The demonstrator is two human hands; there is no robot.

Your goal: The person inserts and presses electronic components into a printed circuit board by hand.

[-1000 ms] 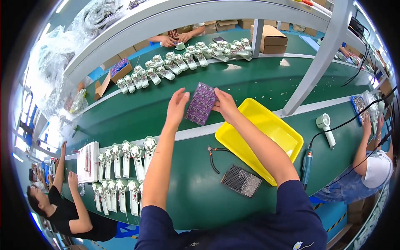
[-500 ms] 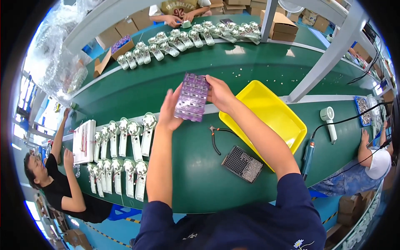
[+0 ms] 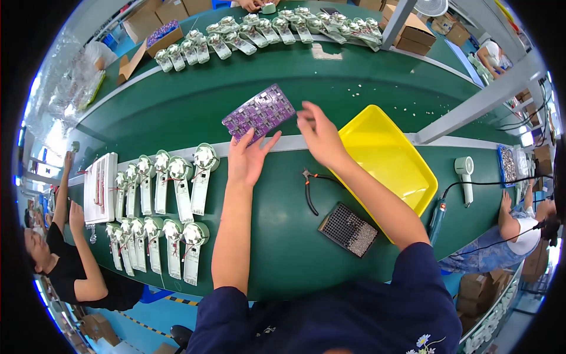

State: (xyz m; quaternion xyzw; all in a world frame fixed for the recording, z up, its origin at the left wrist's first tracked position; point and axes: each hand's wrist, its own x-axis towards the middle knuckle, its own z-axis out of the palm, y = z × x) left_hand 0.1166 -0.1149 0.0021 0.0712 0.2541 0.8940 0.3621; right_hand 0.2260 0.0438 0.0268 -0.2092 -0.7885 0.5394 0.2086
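A purple circuit board panel [image 3: 259,112], dotted with rows of small parts, is tilted over the far side of the green table. My left hand [image 3: 245,160] grips its lower edge, fingertips at the board and thumb spread to the right. Just right of the panel, my right hand [image 3: 322,137] is apart from it, fingers loosely spread and nothing visible in them. Beneath my right forearm lie a yellow tray [image 3: 392,168], orange-and-black cutting pliers [image 3: 309,192] and a black gridded box [image 3: 348,229] partly filled with small metallic pieces.
Two rows of white handheld fan housings [image 3: 180,183] stand at the left, with more along the far belt [image 3: 236,38]. A white fan [image 3: 464,177] and a teal corded tool [image 3: 437,221] lie at the right. A grey post [image 3: 466,115] rises beyond the tray. Co-workers sit on both sides.
The panel has turned from upright to slanting, its right end higher. My right hand has let go of it and moved slightly right, while my left hand keeps hold from below.
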